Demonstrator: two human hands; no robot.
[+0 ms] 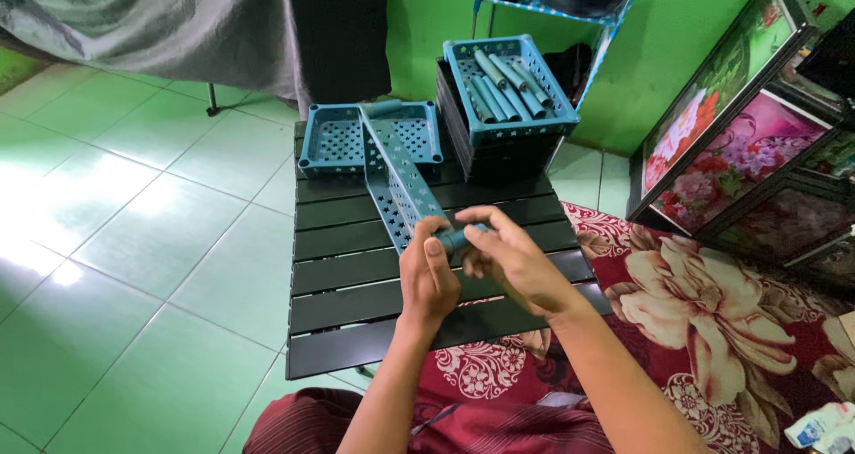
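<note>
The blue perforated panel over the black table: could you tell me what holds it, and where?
Both hands, left hand and right hand, grip the blue perforated panel at its near end, around a tube there.

Count, taken outward from the black slatted table (pixel 356 311). On it I see two blue perforated baskets: one flat basket (pixel 334 142) at its far left, one basket (pixel 508 89) raised on a black stack (pixel 499 155) at its far right. That raised basket holds about six blue tubes (pixel 503 89). One perforated blue panel (pixel 401 191) over the table's middle. Two framed flower pictures (pixel 757 142) to its right.
</note>
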